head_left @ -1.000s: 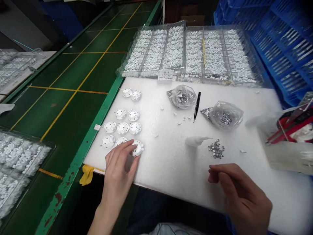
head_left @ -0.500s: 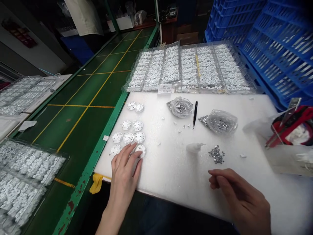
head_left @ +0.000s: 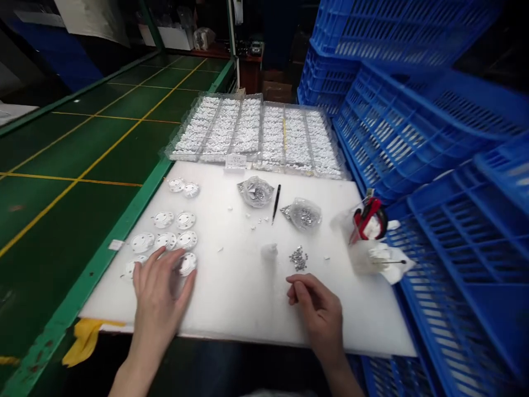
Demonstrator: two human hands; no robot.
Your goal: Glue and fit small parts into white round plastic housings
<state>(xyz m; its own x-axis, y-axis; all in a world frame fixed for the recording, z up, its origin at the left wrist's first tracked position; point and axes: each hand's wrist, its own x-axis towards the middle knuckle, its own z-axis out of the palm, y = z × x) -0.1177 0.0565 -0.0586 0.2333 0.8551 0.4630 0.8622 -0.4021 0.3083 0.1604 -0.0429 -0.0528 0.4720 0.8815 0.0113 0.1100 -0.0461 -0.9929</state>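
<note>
My left hand [head_left: 159,289] lies flat, fingers spread, on the white foam board [head_left: 231,309], its fingertips on the nearest of several round white discs [head_left: 177,231] set in rows at the board's left. My right hand [head_left: 318,309] rests on the board with its fingers curled in a loose pinch; whether anything is between them I cannot make out. Just beyond it lies a small pile of tiny metal parts [head_left: 298,258] and a small white bottle [head_left: 269,252].
Two clear bags of metal bits [head_left: 256,192] [head_left: 305,214] flank black tweezers [head_left: 276,203]. Clear trays of white parts [head_left: 256,129] line the far edge. Blue crates [head_left: 413,121] crowd the right. A red tool [head_left: 367,218] sits by plastic. A green conveyor [head_left: 82,154] runs left.
The view has swung right and pulled back, showing more blue crates. My left hand stays on the nearest discs, flatter than before. My right hand keeps its curled pose.
</note>
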